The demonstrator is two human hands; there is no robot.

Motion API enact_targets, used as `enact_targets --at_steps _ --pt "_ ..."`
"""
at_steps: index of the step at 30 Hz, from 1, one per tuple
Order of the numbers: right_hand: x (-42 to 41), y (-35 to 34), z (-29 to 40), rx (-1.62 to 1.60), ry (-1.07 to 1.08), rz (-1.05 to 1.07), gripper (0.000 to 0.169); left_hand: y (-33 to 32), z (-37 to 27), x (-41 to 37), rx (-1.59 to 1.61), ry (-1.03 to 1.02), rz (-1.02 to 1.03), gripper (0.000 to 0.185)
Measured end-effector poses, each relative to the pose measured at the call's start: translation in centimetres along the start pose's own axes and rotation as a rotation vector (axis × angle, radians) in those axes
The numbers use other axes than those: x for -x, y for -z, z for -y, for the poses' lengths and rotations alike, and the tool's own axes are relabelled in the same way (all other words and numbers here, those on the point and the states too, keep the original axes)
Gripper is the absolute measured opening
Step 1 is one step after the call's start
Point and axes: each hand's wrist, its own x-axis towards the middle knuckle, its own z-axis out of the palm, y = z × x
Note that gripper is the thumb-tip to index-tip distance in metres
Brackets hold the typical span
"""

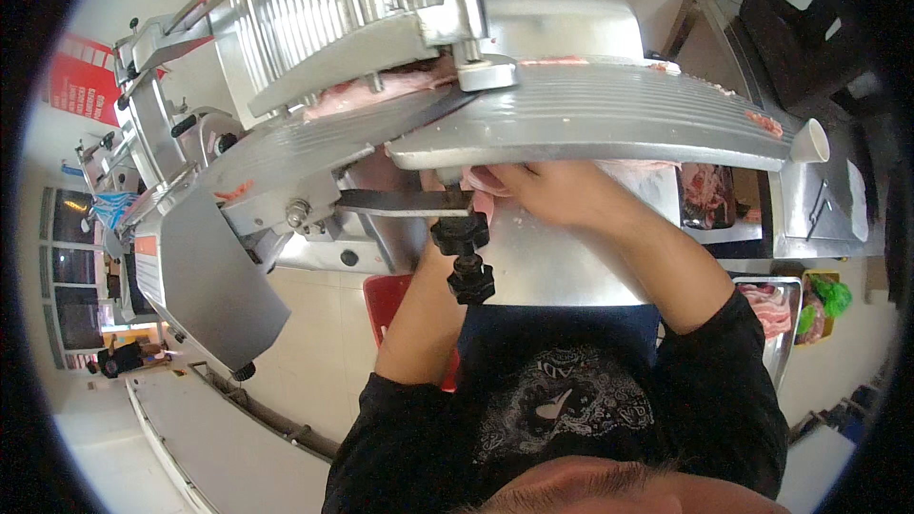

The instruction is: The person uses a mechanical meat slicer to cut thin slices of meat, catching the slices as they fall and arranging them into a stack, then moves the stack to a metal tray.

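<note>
In front of me stands a metal meat slicer with a ribbed sliding carriage [614,114]. A block of pink meat [385,89] lies beneath its ridged pusher [314,21]. My right hand [546,193] reaches in under the carriage's near edge, its fingers against pink sliced meat [483,207]; whether they close on it is hidden. My left forearm [421,328] passes up behind a metal bar [400,203] with black star knobs [460,228]. The left hand is almost wholly covered by the bar and carriage. A steel surface [564,257] lies below my right wrist.
A tray of meat [707,193] and a white cup [810,140] are at the right. Lower right, another tray holds meat slices [767,310]. A second slicer [153,121] stands at the left, near a grey housing [211,282]. A person [121,359] is in the background.
</note>
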Motion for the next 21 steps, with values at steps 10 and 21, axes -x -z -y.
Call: enact_targets --at_steps 10,21 --pt "-0.1 -0.2 -0.1 -0.112 -0.111 -0.040 0.029 0.6 0.9 -0.5 0.151 0.103 -0.123 0.031" --pt "1.2 -0.1 0.6 0.198 -0.134 0.063 0.029 -0.7 -1.1 -1.6 0.203 0.009 0.005 0.042"
